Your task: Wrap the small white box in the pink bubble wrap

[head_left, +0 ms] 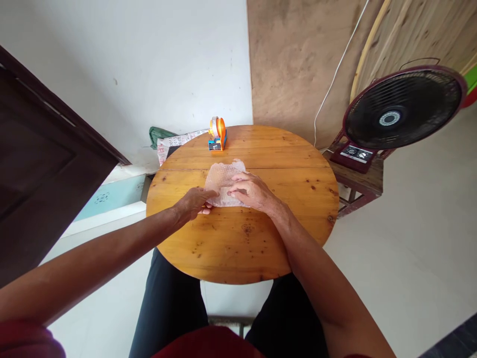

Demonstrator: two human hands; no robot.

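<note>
A piece of clear bubble wrap (pixel 224 175) lies on the round wooden table (pixel 242 238), a little beyond its middle. My left hand (pixel 194 203) pinches the wrap's near left corner with fingers closed. My right hand (pixel 251 190) rests on top of the wrap's right side, fingers curled down and pressing it flat. An orange tape dispenser (pixel 217 133) stands upright at the far edge of the table, apart from both hands.
A black floor fan (pixel 402 108) stands on a low wooden stool (pixel 359 181) to the right. A dark wooden door (pixel 40 159) is on the left. Folded newspaper (pixel 175 144) and a green bag (pixel 159 134) lie behind the table by the white wall.
</note>
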